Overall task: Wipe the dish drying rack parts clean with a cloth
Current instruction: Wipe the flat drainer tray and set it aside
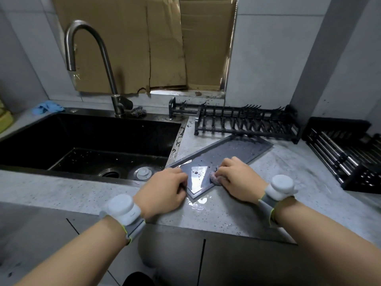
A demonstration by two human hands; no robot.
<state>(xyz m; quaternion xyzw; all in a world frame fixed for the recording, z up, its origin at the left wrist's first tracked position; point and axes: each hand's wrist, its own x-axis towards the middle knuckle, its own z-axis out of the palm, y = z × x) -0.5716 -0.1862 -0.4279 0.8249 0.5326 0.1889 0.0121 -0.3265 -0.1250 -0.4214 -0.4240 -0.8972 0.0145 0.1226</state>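
Note:
A flat dark grey drip tray (231, 150) lies slantwise on the wet counter right of the sink, its near end shiny with water and a few dark specks. My left hand (162, 190) grips the tray's near left edge. My right hand (237, 179) holds a small bunched mesh cloth (215, 179) pressed on the tray's near right part. A black plate rack (247, 124) stands behind the tray. Another black rack basket (346, 153) with metal bars sits at the far right.
A deep black sink (86, 145) with a drain plug (143, 173) fills the left, under a curved steel faucet (90, 58). A blue cloth (48, 107) and a steel scourer (138, 112) lie behind the sink. Cardboard (144, 42) covers the wall. A water puddle (199, 203) lies by the tray's corner.

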